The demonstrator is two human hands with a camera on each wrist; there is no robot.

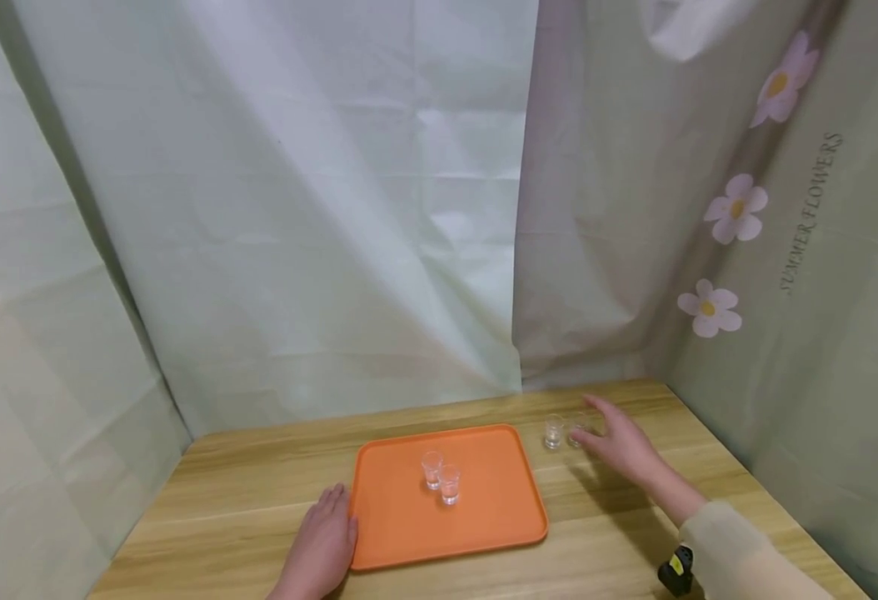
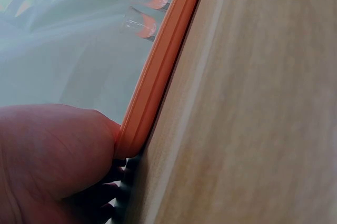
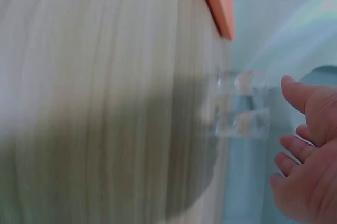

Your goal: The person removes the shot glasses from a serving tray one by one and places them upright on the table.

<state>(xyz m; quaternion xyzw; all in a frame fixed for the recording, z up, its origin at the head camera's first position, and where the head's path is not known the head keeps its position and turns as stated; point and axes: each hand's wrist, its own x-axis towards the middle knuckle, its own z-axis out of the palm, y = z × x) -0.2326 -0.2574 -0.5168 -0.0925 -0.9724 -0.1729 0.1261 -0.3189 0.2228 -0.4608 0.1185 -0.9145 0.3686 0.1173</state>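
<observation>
An orange tray lies on the table, and two small clear shot glasses, a rear one and a front one, stand upright near its middle. My left hand rests at the tray's left edge with its fingers extended; in the left wrist view the thumb side touches the rim. Right of the tray stand two more shot glasses, one nearer the tray and one farther right. Beside that farther glass is my right hand, thumb and fingers spread, gripping nothing. In the right wrist view both glasses look slightly blurred.
The wooden table meets a pale hanging curtain at its back edge. More curtain with printed flowers hangs along the right side. A black device with a yellow mark sits at my right wrist.
</observation>
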